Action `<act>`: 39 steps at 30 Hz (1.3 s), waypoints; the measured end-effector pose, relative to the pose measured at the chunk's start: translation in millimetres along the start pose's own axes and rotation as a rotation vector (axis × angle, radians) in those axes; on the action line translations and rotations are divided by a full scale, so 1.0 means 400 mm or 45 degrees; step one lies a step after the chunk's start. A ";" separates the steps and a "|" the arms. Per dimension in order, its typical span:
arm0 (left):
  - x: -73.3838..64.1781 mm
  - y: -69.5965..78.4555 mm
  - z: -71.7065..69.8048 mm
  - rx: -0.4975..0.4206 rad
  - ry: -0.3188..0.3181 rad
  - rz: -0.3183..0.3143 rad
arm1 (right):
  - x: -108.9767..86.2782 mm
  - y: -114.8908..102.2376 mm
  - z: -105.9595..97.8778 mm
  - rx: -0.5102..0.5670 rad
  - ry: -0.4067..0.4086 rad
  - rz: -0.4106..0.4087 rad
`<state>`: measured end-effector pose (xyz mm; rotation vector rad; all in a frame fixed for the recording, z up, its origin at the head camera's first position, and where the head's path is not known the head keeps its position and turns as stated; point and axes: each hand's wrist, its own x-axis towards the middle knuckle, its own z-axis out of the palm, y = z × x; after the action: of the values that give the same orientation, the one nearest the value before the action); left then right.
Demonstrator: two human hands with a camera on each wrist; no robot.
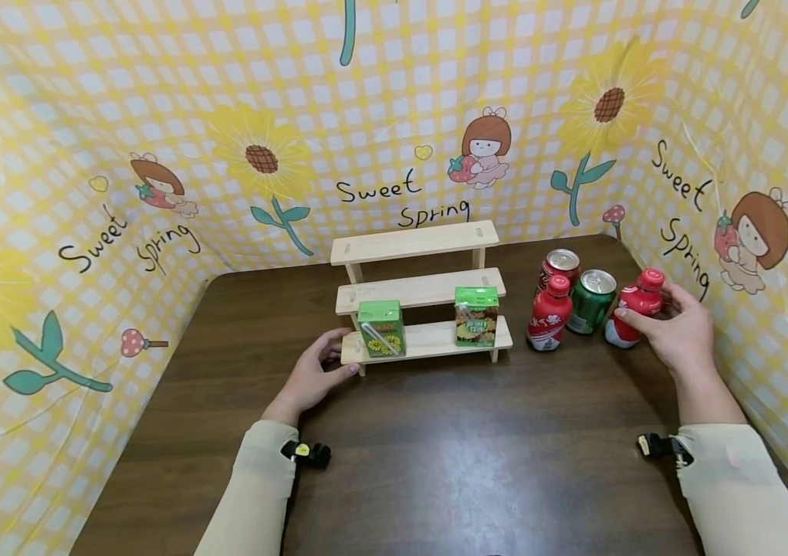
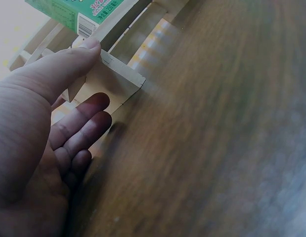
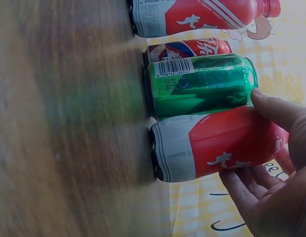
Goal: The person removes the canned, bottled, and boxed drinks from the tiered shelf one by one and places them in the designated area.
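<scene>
A three-step wooden shelf (image 1: 417,289) stands on the table. My left hand (image 1: 313,374) holds the left end of its lowest step, with the thumb (image 2: 76,61) against the board's edge and the fingers around the end. On that step are a green drink carton with a straw (image 1: 383,330) near the left end and a green-and-brown drink carton (image 1: 476,318) near the right. At the right, my right hand (image 1: 684,332) grips an upright red bottle (image 3: 222,145) near its top, thumb on one side and fingers on the other. The bottle stands close beside a green can (image 1: 593,301).
Another red bottle (image 1: 549,315) stands left of the green can, and a red can (image 1: 563,265) is behind it. Yellow checked cloth (image 1: 380,100) walls the table (image 1: 435,463) at the back and both sides.
</scene>
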<state>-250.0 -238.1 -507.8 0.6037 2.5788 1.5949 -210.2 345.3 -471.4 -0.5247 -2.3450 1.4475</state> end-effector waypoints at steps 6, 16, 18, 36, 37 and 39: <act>0.001 -0.005 -0.001 -0.006 -0.008 -0.022 | -0.001 0.001 0.001 -0.002 -0.015 0.004; 0.022 -0.095 0.005 0.018 0.019 -0.026 | -0.005 -0.004 -0.004 0.020 -0.016 -0.001; 0.024 -0.097 0.005 0.028 0.022 -0.015 | -0.005 -0.009 -0.007 0.070 0.008 -0.015; 0.018 -0.095 0.004 0.015 0.024 -0.046 | -0.014 -0.067 -0.030 0.170 0.100 -0.137; 0.018 -0.096 0.004 0.021 0.024 -0.047 | -0.014 -0.071 -0.031 0.171 0.103 -0.134; 0.019 -0.097 0.003 0.031 0.026 -0.046 | -0.015 -0.078 -0.032 0.172 0.115 -0.147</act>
<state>-268.5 -249.5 -541.0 0.5420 2.6119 1.5699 -203.3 339.4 -438.2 -0.4026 -2.1523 1.4840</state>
